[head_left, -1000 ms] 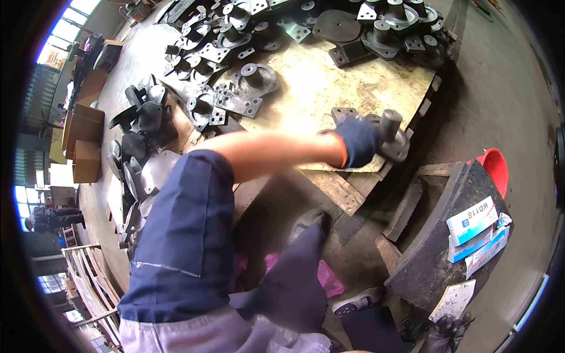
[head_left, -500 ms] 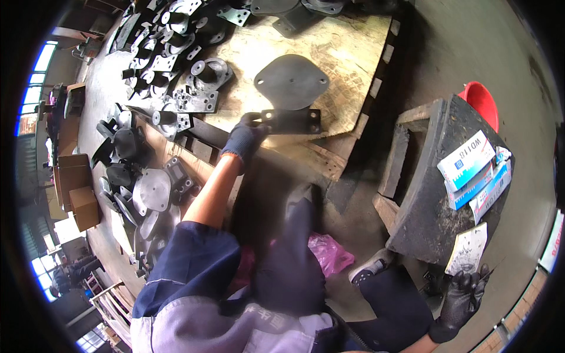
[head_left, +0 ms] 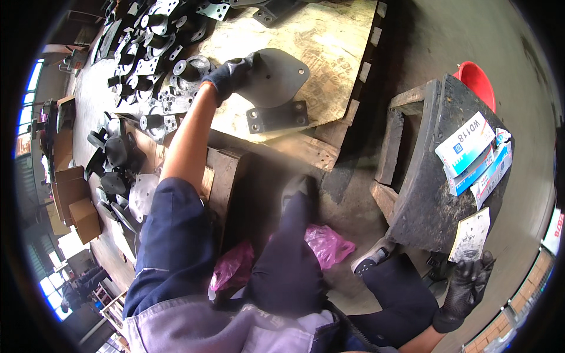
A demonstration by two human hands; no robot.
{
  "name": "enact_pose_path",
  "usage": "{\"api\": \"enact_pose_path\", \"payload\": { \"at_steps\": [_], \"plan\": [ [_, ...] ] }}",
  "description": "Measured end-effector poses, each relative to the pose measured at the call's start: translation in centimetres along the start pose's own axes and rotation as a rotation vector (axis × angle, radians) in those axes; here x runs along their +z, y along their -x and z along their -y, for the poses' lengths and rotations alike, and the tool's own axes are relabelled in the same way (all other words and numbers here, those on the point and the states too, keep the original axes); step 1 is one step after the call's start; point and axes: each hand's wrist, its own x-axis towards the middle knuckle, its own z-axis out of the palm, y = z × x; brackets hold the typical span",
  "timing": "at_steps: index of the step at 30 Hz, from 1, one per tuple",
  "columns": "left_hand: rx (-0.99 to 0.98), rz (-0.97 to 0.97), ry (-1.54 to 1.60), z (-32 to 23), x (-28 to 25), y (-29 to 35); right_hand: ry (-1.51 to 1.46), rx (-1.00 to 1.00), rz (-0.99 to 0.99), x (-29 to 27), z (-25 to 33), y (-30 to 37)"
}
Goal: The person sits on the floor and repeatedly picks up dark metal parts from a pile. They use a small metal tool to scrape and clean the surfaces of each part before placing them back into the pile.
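A dark metal mount [head_left: 273, 79] rests on the wooden board, with a rounded diamond-shaped top plate and a drilled bracket [head_left: 278, 117] at its near side. My left hand [head_left: 232, 75], in a dark glove, grips the plate's left corner. At the lower right, my right hand [head_left: 467, 291] wears a black glove and has its fingers drawn together. A thin dark tip seems to stick out beside those fingers; what it belongs to is too small to name. Just beyond the fingertips lies a small smudged pale pad [head_left: 469, 234] on a dark bench.
Several similar mounts [head_left: 150, 59] crowd the far left of the wooden board [head_left: 335, 53], and more lie lower left. The dark bench [head_left: 415, 206] carries blue-and-white boxes [head_left: 468, 147]. A red bucket [head_left: 478, 85] stands behind it. Pink plastic bags [head_left: 328, 246] lie by my feet.
My left hand has moved from the bracket's left end up to the plate's left corner. The view has shifted slightly. My right hand stays beside the pale pad.
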Motion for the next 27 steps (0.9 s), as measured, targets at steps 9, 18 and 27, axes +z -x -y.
{"api": "enact_pose_path", "payload": {
  "at_steps": [9, 18, 27],
  "plan": [
    [-0.135, -0.422, 0.255, -3.4, 8.2, 8.4, -0.033, 0.520, 0.156, 14.4, -11.7, 2.3],
    [-0.890, -0.834, 1.529, -7.2, 11.7, 13.9, -0.103, 0.700, 0.288, 18.3, -27.9, -4.2],
    [-0.524, -0.638, 1.095, -2.5, 13.2, 13.9, -0.254, 0.634, 0.369, 22.8, -30.8, -4.0]
  ]
}}
